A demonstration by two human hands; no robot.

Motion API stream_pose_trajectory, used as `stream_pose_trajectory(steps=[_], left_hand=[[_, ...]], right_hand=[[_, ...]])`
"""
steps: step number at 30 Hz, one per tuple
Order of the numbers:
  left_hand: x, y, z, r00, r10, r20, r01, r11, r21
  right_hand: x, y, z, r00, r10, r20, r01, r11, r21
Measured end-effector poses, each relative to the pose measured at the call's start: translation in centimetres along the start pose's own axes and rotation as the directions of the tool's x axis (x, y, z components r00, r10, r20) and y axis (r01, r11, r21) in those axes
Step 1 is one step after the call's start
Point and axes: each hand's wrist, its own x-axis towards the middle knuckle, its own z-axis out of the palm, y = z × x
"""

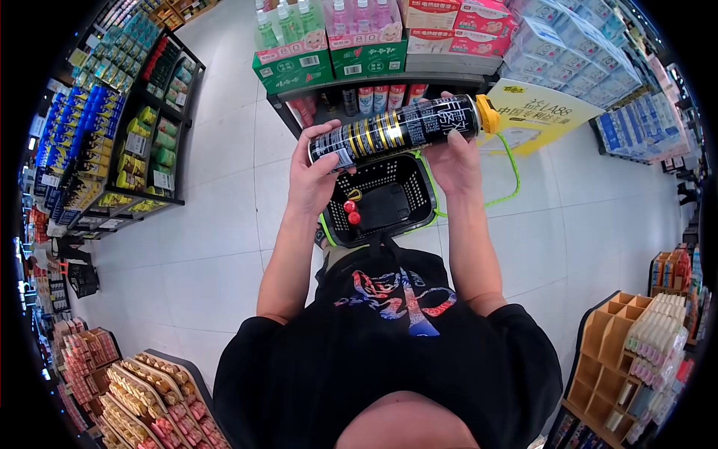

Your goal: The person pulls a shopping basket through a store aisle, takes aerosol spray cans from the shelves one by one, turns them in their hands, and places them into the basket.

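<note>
A black spray can (374,136) with gold bands and a yellow cap lies sideways between my two hands, above the basket. My left hand (313,166) is closed round its base end. Near the cap, my right hand (455,166) grips the other end, thumb on the label. Below the can stands a black shopping basket (420,196) with a bright green rim and handle. Inside it are small red-topped items (351,211) and something yellow and black (354,196), too small to name.
Ahead is a dark display shelf (284,96) with green and pink bottles, boxes and more spray cans. A yellow sign (542,112) stands to its right. Stocked shelves (123,142) line the left; a wooden rack (613,337) is at lower right. Pale tiles (217,202) cover the floor.
</note>
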Motion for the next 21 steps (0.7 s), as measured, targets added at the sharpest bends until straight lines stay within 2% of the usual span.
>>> stream_pose_trajectory(steps=[4,6,7,9,10,11,14,15,17,19,21], left_hand=[[-0.1,0.7,0.8,0.998,0.067,0.01,-0.068,0.994,0.09],[0.0,1.4,1.5,1.0,-0.028,-0.001,0.027,0.983,-0.18],[0.0,1.5,0.9,0.999,-0.032,-0.002,0.031,0.984,-0.178],[0.1,1.4,-0.6,0.94,-0.336,0.057,0.34,0.933,-0.118],[-0.1,0.9,-0.7,0.931,-0.364,0.02,0.364,0.925,-0.106],[-0.3,0.5,-0.8,0.93,-0.368,0.022,0.368,0.924,-0.103],[-0.1,-0.1,-0.5,0.972,-0.225,0.064,0.23,0.967,-0.105],[0.1,-0.2,-0.4,0.971,-0.228,0.069,0.234,0.967,-0.104],[0.3,0.0,-0.5,0.995,-0.098,-0.005,0.099,0.992,0.074],[0.5,0.3,-0.6,0.997,-0.081,-0.019,0.082,0.993,0.089],[0.7,0.4,-0.6,0.994,0.102,0.024,-0.104,0.935,0.34]], right_hand=[[0.0,0.0,-0.7,0.999,0.039,-0.023,-0.039,0.999,0.003],[0.1,-0.2,-0.9,0.999,-0.012,0.047,0.013,0.999,-0.034],[0.2,-0.3,-0.8,0.999,-0.012,0.043,0.013,0.999,-0.032],[0.4,-0.8,-0.4,0.993,-0.034,0.113,0.043,0.996,-0.079],[0.6,-1.1,0.0,0.989,-0.044,0.142,0.042,0.999,0.017],[0.7,-1.3,0.5,0.989,-0.047,0.139,0.045,0.999,0.02],[0.8,-1.3,0.7,1.0,-0.01,0.022,0.012,0.996,-0.088],[1.1,-1.3,1.0,1.0,-0.015,0.019,0.017,0.996,-0.089],[1.7,-0.8,2.0,0.994,0.096,-0.061,-0.104,0.984,-0.147],[1.8,-0.4,2.4,0.989,0.131,-0.071,-0.142,0.973,-0.18],[2.2,0.5,2.4,0.974,0.175,-0.144,-0.195,0.97,-0.144]])
